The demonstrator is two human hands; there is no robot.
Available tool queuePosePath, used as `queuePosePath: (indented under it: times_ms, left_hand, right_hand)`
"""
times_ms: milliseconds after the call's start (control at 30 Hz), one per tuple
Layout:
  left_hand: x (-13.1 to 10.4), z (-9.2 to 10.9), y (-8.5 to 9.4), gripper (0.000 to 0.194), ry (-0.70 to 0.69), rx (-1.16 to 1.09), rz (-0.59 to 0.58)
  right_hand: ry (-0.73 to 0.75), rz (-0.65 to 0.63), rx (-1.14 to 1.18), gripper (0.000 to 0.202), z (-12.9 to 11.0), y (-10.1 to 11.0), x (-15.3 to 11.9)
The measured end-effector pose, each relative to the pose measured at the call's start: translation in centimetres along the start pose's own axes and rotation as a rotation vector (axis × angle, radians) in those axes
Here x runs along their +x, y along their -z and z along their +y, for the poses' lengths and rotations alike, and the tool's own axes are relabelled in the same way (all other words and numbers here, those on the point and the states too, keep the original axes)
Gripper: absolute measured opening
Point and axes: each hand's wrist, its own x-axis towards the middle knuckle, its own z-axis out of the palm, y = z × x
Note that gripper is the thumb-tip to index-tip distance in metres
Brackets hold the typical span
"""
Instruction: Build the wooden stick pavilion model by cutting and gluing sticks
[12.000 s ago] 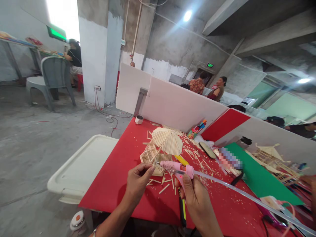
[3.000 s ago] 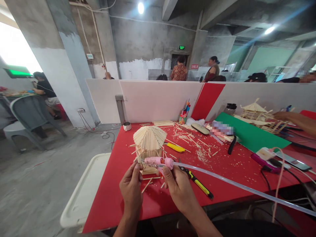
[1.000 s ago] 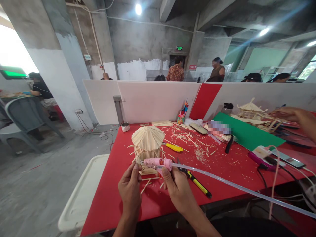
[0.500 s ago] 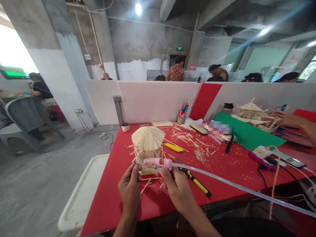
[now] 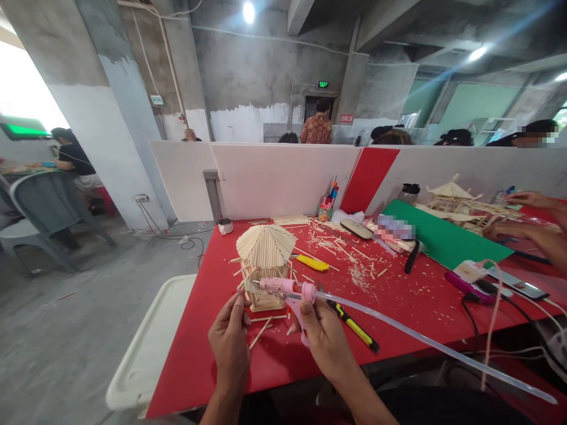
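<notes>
My right hand [image 5: 325, 330] is closed round the handle of a pink hot glue gun [image 5: 283, 287], its nozzle pointing left. A long translucent glue stick [image 5: 398, 330] runs out of the gun's back toward the lower right. My left hand [image 5: 230, 336] is pinched just left of the nozzle; whatever its fingertips hold is too small to make out. Behind both hands stands a small pavilion model [image 5: 266, 260] built of thin wooden sticks, with a peaked roof. A few loose sticks [image 5: 260, 332] lie on the red table before it.
A yellow-handled knife [image 5: 312, 262] and a black-and-yellow cutter [image 5: 354, 327] lie on the red table [image 5: 186, 366]. Stick scraps, a pen cup [image 5: 325, 209] and a tape roll [image 5: 225, 225] are farther back. At right, another person's hands [image 5: 522, 230] work beside a green board [image 5: 447, 236].
The glue gun and my right hand have shifted slightly right, so the nozzle is farther from my left fingertips. My left hand has moved a little left and down. Another person's second hand now shows.
</notes>
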Motion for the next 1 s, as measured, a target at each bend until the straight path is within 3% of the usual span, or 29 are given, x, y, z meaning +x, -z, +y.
queuePosePath:
  times_ms: [200, 400, 767, 1000]
  left_hand:
    - [0.0, 0.0, 0.2, 0.031, 0.008, 0.008, 0.009]
    - [-0.1, 0.0, 0.1, 0.032, 0.046, -0.025, 0.014]
    - [-0.2, -0.4, 0.8, 0.033, 0.049, 0.003, 0.015]
    - [-1.0, -1.2, 2.3, 0.028, 0.069, 0.122, -0.033]
  right_hand:
    - [-0.086, 0.028, 0.119, 0.060, 0.2, 0.5, -0.8]
    - [-0.105, 0.069, 0.186, 0.050, -0.6, 0.7, -1.6]
    - [-0.046, 0.084, 0.035, 0.042, -0.1, 0.9, -1.9]
    - [-0.043, 0.241, -0.169, 0.046, -1.1, 3.8, -1.9]
